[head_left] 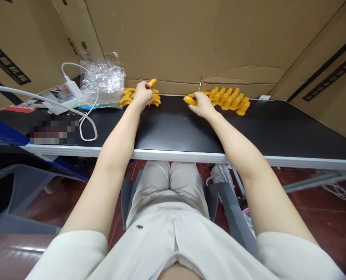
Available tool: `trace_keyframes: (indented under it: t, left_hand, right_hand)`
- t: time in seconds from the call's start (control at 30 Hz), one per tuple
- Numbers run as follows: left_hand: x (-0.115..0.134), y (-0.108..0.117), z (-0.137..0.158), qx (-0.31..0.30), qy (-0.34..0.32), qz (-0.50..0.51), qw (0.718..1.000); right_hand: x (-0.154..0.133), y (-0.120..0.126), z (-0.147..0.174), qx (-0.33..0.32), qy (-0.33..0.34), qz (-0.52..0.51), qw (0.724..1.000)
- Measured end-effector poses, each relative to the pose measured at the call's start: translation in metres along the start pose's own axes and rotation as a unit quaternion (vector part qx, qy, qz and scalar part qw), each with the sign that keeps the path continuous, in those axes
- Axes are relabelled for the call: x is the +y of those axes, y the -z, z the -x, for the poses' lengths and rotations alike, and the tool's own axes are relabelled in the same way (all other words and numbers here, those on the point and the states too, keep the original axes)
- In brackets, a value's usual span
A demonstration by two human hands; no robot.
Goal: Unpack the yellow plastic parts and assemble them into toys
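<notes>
My left hand (pixel 142 94) is closed on a curved yellow piece (pixel 152 83), pinched at the fingertips above a pile of similar curved yellow pieces (pixel 127 97). Part of that pile is hidden behind the hand. To the right, my right hand (pixel 203 105) grips a yellow piece with a rounded end (pixel 190 100), low over the black tabletop (pixel 173 124). Several yellow peg-like pieces with flared ends (pixel 230 100) stand in close rows just beyond the right hand. What exactly these yellow parts are, I cannot tell.
Clear plastic bags (pixel 103 79) lie at the back left. Nearby, a white cable (pixel 95 123) loops over the table beside a white adapter (pixel 74 88). Cardboard walls (pixel 167 39) enclose the back and sides. A small white tag (pixel 264 98) is at the back right.
</notes>
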State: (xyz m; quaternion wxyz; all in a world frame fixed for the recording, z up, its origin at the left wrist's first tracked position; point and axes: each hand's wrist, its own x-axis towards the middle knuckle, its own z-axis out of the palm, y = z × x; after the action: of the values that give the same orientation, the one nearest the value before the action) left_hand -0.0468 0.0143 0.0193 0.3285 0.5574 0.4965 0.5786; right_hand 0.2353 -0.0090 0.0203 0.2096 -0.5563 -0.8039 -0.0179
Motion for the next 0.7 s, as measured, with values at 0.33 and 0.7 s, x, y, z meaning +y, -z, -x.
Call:
trace_keyframes:
  t: [0.33,0.7]
  left_hand:
    - [0.023,-0.014,0.015,0.001,0.085,0.132,0.988]
    - [0.033,-0.023,0.027,-0.022,0.110,0.176,0.978]
  right_hand:
    - [-0.018,0.006,0.010,-0.010,0.095,0.005,0.995]
    - [-0.021,0.006,0.011,0.008,0.107,-0.028,0.994]
